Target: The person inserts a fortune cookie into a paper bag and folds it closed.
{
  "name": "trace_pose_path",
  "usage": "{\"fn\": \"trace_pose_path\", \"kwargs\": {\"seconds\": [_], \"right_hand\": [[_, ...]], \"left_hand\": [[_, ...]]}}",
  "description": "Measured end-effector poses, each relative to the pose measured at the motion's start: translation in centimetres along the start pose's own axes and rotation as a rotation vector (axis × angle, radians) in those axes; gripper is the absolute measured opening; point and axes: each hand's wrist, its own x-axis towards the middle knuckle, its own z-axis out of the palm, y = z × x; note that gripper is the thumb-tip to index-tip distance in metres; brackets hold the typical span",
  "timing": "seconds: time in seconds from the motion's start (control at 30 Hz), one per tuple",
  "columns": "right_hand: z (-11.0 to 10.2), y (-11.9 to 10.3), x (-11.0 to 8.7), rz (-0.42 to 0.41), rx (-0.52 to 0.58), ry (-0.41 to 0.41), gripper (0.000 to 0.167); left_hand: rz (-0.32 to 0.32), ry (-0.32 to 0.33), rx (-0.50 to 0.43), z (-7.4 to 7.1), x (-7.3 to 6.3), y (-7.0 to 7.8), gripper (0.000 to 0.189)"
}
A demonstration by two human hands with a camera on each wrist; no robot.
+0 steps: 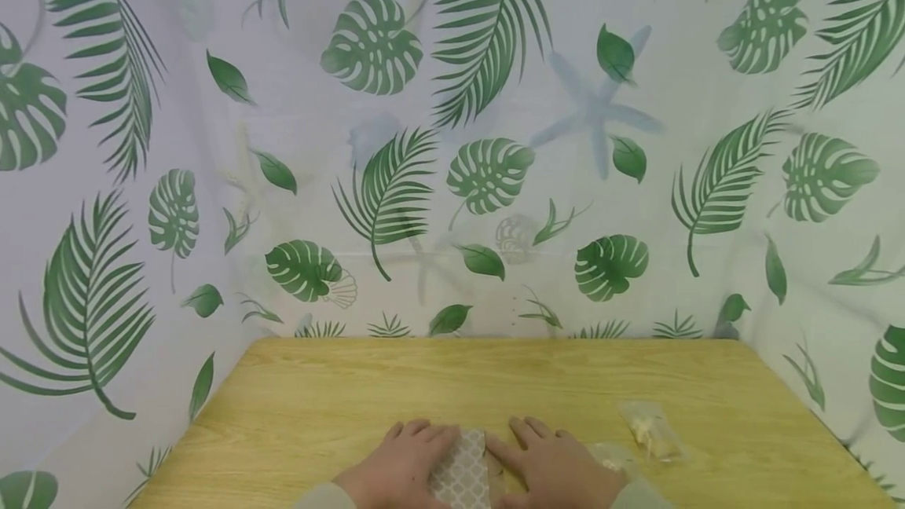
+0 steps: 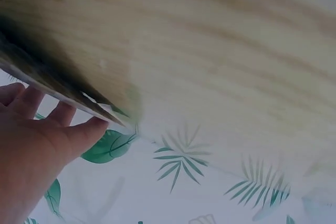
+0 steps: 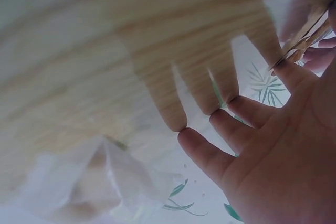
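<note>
A grey-white sheet with a lattice pattern (image 1: 460, 474) lies on the table between the hands, with a plain brown strip (image 1: 496, 481) along its right side. My left hand (image 1: 404, 466) rests on the left part of the sheet, its fingers spread and fairly straight. In the left wrist view those fingertips touch the thin pale edge (image 2: 68, 100), which stands a little off the wood with a dark gap. My right hand (image 1: 555, 463) lies at the brown side. Its straight fingertips touch the wood in the right wrist view, the index finger (image 3: 294, 74) against the brown edge (image 3: 310, 30).
A clear plastic packet with pale yellowish contents (image 1: 654, 432) lies right of the right hand. Another clear packet (image 1: 610, 455) sits partly behind that hand. The wooden table (image 1: 339, 375) meets leaf-printed curtains (image 1: 424, 289) at its back and sides.
</note>
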Motion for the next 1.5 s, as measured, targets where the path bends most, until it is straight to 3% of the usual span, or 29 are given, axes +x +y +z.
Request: {"fn": "trace_pose_path", "kwargs": {"seconds": [0.3, 0.6, 0.8, 1.03, 1.17, 1.37, 1.5], "right_hand": [[0.3, 0.1, -0.2, 0.012, 0.028, 0.014, 0.086], [0.3, 0.3, -0.4, 0.014, 0.036, 0.016, 0.082], [0.6, 0.3, -0.7, 0.034, 0.005, -0.021, 0.081], [1.6, 1.0, -0.1, -0.015, -0.043, 0.038, 0.087], [1.7, 1.0, 0.2, -0.02, -0.053, 0.041, 0.089], [1.5, 0.4, 0.0, 0.025, -0.019, -0.028, 0.093], [0.9, 0.4, 0.0, 0.039, 0.033, -0.004, 0.087]], "left_hand": [[-0.07, 0.003, -0.038, -0.1, 0.4, 0.5, 0.108], [-0.057, 0.025, -0.053, -0.1, 0.0, 0.7, 0.095], [-0.104, -0.041, -0.125, 0.5, 0.1, 0.4, 0.098], [-0.011, 0.034, -0.03, 0.2, 0.3, -0.3, 0.099], [0.005, 0.052, 0.0, 0.0, 0.1, -0.5, 0.096], [0.014, 0.045, 0.012, 0.2, -0.2, -0.5, 0.087], [0.029, 0.068, 0.038, 0.3, -0.1, -0.5, 0.089]]}}
